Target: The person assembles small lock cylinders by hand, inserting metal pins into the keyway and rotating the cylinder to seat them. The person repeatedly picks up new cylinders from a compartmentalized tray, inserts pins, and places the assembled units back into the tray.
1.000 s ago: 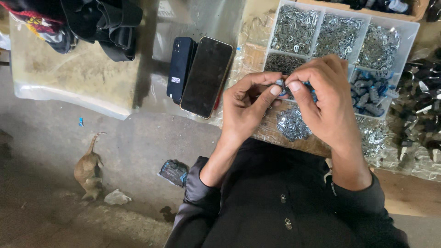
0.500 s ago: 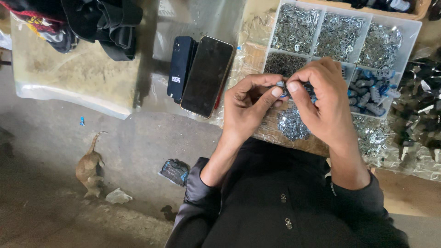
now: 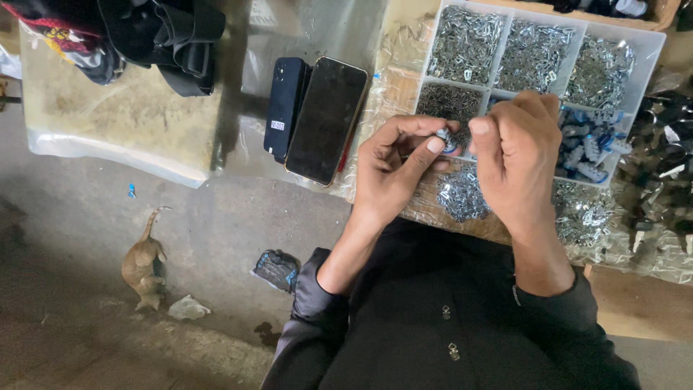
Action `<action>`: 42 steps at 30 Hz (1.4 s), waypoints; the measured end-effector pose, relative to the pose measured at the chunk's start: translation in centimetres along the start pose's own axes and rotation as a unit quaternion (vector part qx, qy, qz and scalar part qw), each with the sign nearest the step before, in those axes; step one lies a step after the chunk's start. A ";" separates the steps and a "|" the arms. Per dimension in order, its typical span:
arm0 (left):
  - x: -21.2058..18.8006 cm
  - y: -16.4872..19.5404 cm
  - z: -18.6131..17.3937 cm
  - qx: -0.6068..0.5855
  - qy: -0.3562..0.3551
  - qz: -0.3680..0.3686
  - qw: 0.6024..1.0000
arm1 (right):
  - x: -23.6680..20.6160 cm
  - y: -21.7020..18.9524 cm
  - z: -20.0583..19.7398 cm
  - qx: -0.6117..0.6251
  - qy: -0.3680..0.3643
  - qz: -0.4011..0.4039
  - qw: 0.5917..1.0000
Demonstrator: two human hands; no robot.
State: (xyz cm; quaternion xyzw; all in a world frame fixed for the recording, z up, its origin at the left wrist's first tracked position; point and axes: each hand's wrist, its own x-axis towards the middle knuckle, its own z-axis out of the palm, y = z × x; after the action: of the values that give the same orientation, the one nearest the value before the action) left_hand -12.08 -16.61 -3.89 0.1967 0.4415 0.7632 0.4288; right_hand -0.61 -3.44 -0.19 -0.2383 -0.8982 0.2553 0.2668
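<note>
Just small metal part (image 3: 445, 139) between both hands' fingertips (image 3: 435, 144).

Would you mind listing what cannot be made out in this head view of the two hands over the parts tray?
- Small blue-and-metal part: mostly covered by left hand and right hand; shape unclear.
- Parts tray: middle compartments hidden behind the hands.
- Tiny metal pieces: too small to identify.
- Black parts: cut off by the right edge.

Your counter (image 3: 144, 130) is wrapped in clear plastic sheet. On it: dark straps (image 3: 166, 36) at the far left corner, two phones (image 3: 317, 115) side by side mid-edge, a compartment tray (image 3: 653, 50) of small metal parts to the right, and loose clips (image 3: 462, 195) heaped just before the tray.
</note>
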 end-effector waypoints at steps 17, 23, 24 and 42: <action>-0.2 -0.5 -0.2 0.044 0.015 0.005 0.999 | -0.1 -0.4 -0.9 0.081 -0.049 -0.052 0.994; -0.5 0.0 -0.9 0.104 0.003 0.031 0.994 | 0.9 1.0 -0.9 0.077 -0.074 -0.050 0.993; -0.5 0.1 -1.0 0.086 0.005 0.029 0.996 | 1.2 1.2 -1.0 0.080 -0.080 -0.042 0.993; -0.1 0.7 -0.1 0.008 0.042 -0.013 0.999 | 1.1 1.1 0.5 -0.134 -0.069 -0.074 0.986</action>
State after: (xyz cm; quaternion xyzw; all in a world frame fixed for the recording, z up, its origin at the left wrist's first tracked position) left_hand -12.37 -16.94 -3.32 0.1619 0.4677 0.7615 0.4185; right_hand -1.38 -2.12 -0.79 -0.1866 -0.9556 0.1285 0.1882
